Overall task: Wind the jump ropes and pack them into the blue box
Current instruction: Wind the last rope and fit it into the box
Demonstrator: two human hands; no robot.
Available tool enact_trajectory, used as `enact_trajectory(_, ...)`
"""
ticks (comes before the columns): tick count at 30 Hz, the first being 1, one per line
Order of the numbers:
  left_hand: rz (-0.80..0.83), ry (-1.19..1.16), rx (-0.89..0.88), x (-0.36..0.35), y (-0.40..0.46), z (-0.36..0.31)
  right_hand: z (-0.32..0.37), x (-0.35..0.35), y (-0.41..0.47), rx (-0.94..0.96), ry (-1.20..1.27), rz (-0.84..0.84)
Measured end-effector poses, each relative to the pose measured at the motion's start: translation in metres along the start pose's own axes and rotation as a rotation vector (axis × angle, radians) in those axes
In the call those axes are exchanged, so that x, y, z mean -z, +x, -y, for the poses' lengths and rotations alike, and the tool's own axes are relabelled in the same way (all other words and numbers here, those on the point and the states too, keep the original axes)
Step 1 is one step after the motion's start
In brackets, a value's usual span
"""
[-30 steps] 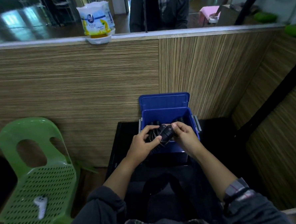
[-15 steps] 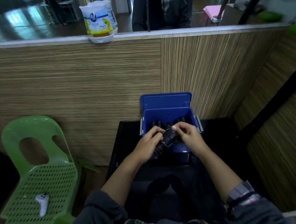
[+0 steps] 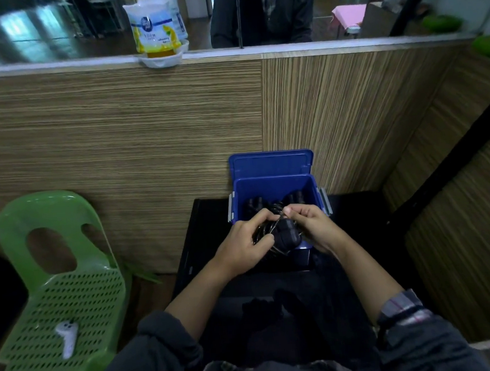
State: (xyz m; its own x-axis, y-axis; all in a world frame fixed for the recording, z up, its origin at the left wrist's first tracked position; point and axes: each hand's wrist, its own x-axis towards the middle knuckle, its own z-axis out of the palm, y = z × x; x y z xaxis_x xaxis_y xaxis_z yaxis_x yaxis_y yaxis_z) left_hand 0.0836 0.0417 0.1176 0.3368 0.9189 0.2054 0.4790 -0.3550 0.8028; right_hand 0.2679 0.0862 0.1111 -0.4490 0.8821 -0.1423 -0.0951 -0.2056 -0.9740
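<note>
An open blue box (image 3: 275,187) stands on a black table (image 3: 206,233), its lid upright against the wooden wall. Dark jump rope handles (image 3: 255,204) lie inside it at the back. Over the box's near edge I hold a black jump rope (image 3: 287,235), coiled cord and ribbed handles bunched together. My left hand (image 3: 246,247) grips the coil from the left. My right hand (image 3: 309,224) pinches the cord at the top of the bundle with thumb and forefinger.
A green plastic chair (image 3: 57,282) stands to the left with a white controller (image 3: 67,338) on its seat. A striped wooden partition (image 3: 148,128) rises behind the table; a white and yellow package (image 3: 157,30) sits on its ledge. A dark diagonal bar (image 3: 451,155) crosses the right.
My hands have drawn the rope bundle a little toward me, from over the box's inside to its near edge. My right fingers now pinch the cord at the top.
</note>
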Motion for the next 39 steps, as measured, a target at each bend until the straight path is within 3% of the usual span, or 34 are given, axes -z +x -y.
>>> enact_trajectory(3,-0.006,0.013,-0.089,0.003,0.002,-0.007,0.01,0.002,-0.001,0.0,0.127,0.041)
enact_trajectory(9,0.027,0.104,-0.188,0.011,0.006,-0.015,0.017,0.011,0.009,0.036,-0.074,0.068)
enact_trajectory(17,0.048,0.096,-0.232,0.018,0.011,-0.013,0.017,0.013,0.014,0.021,-0.039,0.062)
enact_trajectory(26,-0.004,0.061,-0.026,0.019,0.01,0.001,0.022,0.023,0.008,-0.137,-0.057,0.134)
enact_trajectory(30,0.008,0.145,-0.01,0.015,0.009,0.007,0.018,0.019,0.004,-0.106,-0.07,0.021)
enact_trajectory(39,-0.079,0.168,0.083,-0.003,0.007,0.02,-0.002,0.007,0.0,-0.225,0.246,-0.136)
